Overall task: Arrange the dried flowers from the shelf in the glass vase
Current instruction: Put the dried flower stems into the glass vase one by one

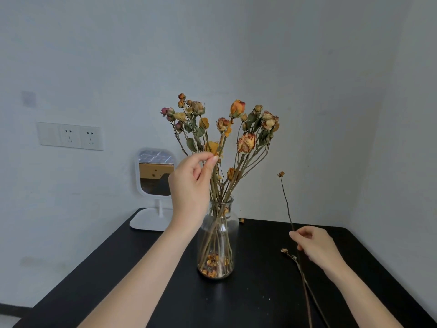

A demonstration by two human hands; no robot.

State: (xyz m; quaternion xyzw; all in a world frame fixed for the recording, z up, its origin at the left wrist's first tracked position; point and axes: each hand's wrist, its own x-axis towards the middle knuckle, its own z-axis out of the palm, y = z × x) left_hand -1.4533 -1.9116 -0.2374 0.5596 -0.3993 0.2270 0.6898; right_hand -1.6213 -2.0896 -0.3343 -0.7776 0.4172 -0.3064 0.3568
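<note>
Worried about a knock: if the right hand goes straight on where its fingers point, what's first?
The right hand would likely meet the vase first, across bare table, though depth is unclear.

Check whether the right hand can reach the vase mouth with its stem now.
Probably yes. The right hand, pinching a thin stem, is beside the vase, with nothing standing between. The left hand pinches a stalk above the mouth from the other side, leaving the right side free.

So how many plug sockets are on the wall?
2. Both sit in the white wall panel on the left: the middle socket and, beside it, the right socket at the panel's end. The mirror covers some wall, so another could be hidden.
</note>
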